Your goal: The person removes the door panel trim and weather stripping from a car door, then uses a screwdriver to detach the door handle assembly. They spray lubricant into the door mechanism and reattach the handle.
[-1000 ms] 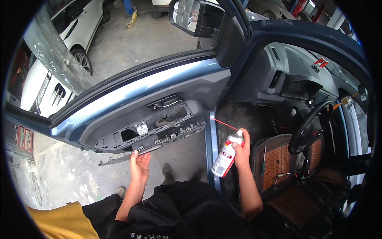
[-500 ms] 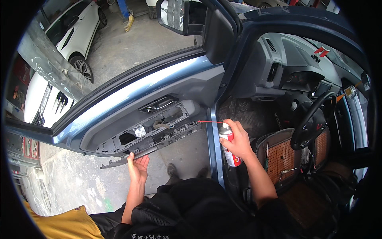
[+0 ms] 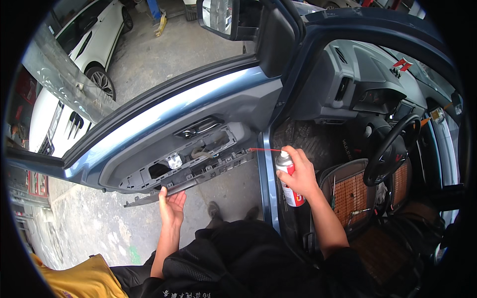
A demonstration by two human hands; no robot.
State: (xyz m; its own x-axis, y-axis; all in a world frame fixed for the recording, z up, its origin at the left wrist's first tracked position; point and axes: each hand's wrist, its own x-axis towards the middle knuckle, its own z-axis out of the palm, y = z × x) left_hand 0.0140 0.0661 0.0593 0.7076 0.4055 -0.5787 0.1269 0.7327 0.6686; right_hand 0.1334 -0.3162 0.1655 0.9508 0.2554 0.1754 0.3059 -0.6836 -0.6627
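My left hand [image 3: 172, 204] grips the underside of a long grey door trim strip [image 3: 196, 180], thumb on its near edge and fingers beneath. Clips line the strip, which slants up to the right just below the opening in the door panel [image 3: 243, 107]. My right hand [image 3: 299, 174] is wrapped round a red and white spray can [image 3: 292, 191], held upright with a finger at its nozzle. From the nozzle a thin red straw [image 3: 267, 149] points left, its tip at the strip's right end. Whether spray comes out, I cannot tell.
The blue car door [image 3: 208, 89] stands open on the left, its mirror [image 3: 218, 20] at the top. To the right are the steering wheel [image 3: 392, 151] and a seat [image 3: 350, 198] with screwdrivers on it. A white car [image 3: 92, 39] and a person's yellow clothing [image 3: 82, 275] lie beyond.
The spray can and straw have shifted slightly right and up with my right hand. The strip has moved a little upward at its ends, still in my left hand.
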